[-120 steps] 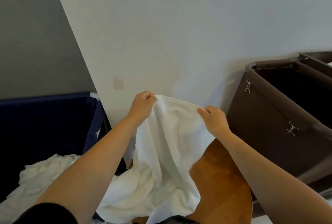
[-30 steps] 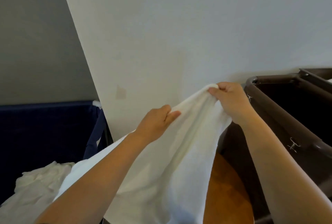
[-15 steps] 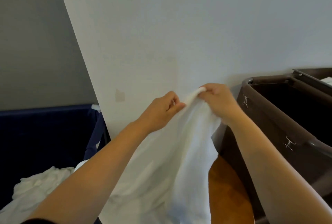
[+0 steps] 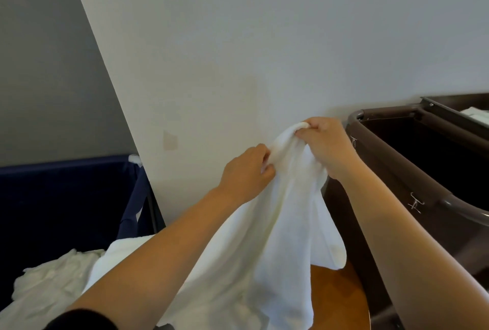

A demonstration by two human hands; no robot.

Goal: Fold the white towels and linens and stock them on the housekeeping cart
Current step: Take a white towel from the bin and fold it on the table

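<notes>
Against the white wall, we hold the towel (image 4: 277, 224) bunched, no longer spread as 4 s ago. Our right hand (image 4: 325, 144) grips its top and our left hand (image 4: 248, 173) pinches it just below. It hangs over the desk (image 4: 338, 300) between brown cart (image 4: 386, 168) and blue hamper (image 4: 66, 197); room lies open above.

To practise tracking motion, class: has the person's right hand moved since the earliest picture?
Yes. The right hand, gripping the white towel, has risen and shifted right, ending much nearer the rim corner of the brown cart.
</notes>
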